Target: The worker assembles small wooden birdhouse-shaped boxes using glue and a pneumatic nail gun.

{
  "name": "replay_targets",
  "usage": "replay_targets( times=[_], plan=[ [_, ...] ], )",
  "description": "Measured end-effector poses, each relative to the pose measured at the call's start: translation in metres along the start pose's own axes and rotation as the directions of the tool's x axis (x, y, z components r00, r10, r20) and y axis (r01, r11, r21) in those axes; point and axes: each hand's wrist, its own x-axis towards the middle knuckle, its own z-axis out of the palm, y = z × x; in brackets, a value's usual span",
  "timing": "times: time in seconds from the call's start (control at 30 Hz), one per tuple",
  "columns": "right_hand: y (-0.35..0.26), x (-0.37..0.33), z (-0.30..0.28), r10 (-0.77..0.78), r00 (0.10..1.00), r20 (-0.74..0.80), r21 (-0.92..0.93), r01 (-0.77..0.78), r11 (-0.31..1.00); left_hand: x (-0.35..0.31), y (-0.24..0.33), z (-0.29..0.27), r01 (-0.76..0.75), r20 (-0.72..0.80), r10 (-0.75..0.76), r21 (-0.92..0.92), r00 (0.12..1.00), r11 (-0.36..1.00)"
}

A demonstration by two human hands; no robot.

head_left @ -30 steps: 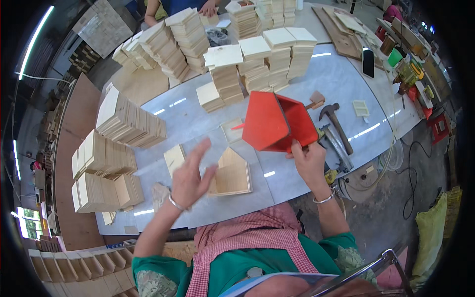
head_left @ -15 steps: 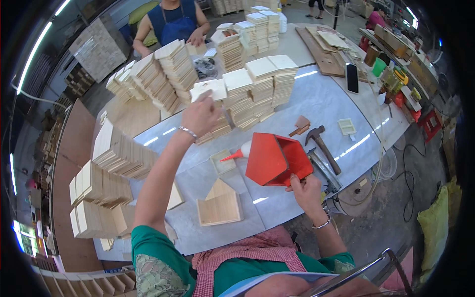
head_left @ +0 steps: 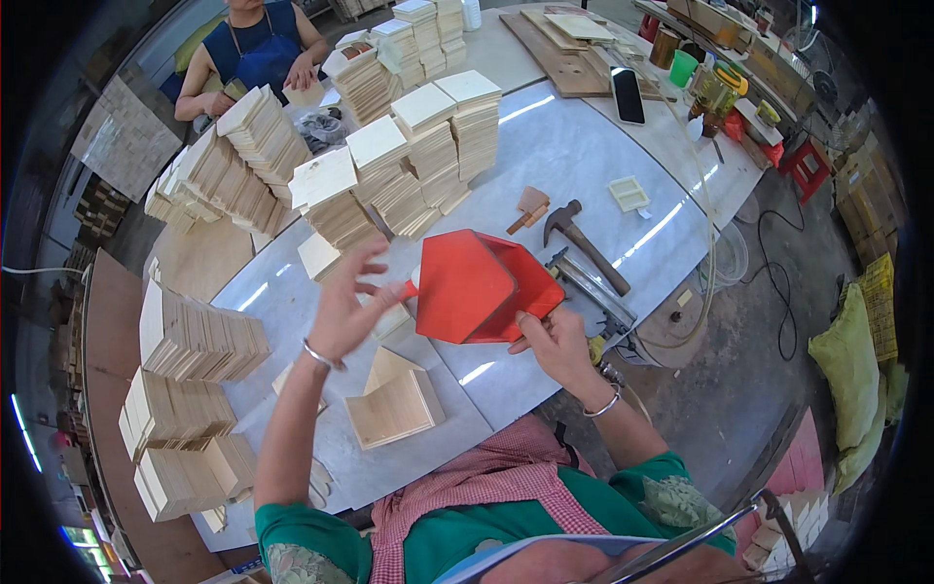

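My right hand (head_left: 556,346) grips the lower right edge of a red house-shaped wooden box (head_left: 465,290), tilted above the table, its hollow side facing right. My left hand (head_left: 352,304), fingers spread and holding nothing, is just left of the box. By its thumb shows the red nozzle (head_left: 410,290) of a bottle mostly hidden behind the box. Below lies a plain wooden piece with a pointed panel (head_left: 394,407). Beyond my left hand stand stacks of pale wooden panels (head_left: 324,181).
More panel stacks (head_left: 199,331) line the table's left side. To the right lie a hammer (head_left: 587,248), a metal clamp-like tool (head_left: 593,289), brown wooden scraps (head_left: 530,207) and a small pale frame (head_left: 628,194). A phone (head_left: 628,95) lies farther back. A co-worker (head_left: 255,54) is across the table.
My left hand has come back from the top of the panel stack toward the red box, its fingers spreading. My right hand still holds the box. The view has shifted to the right.
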Motion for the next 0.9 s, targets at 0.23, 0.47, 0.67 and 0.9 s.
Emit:
replay_targets(
  times=[0.23,0.47,0.67,0.9],
  plan=[
    [-0.005,-0.014,0.016,0.040,0.996,0.086,0.087,-0.048,0.995,-0.052,0.003,0.038,0.231,0.103,-0.207,-0.446,0.973,0.865],
    [-0.014,-0.016,0.032,-0.001,0.992,0.124,0.017,-0.001,1.000,-0.072,0.000,0.036,0.112,-0.104,-0.145,-0.274,0.984,0.955],
    [-0.018,-0.016,0.045,0.041,0.990,0.137,0.089,-0.054,0.995,-0.090,0.034,0.032,-0.081,-0.297,0.136,0.188,0.945,0.979],
    [-0.018,-0.017,0.045,0.065,0.990,0.128,-0.036,-0.061,0.997,-0.106,0.050,0.033,-0.220,-0.354,0.404,0.458,0.843,0.861]
  ],
)
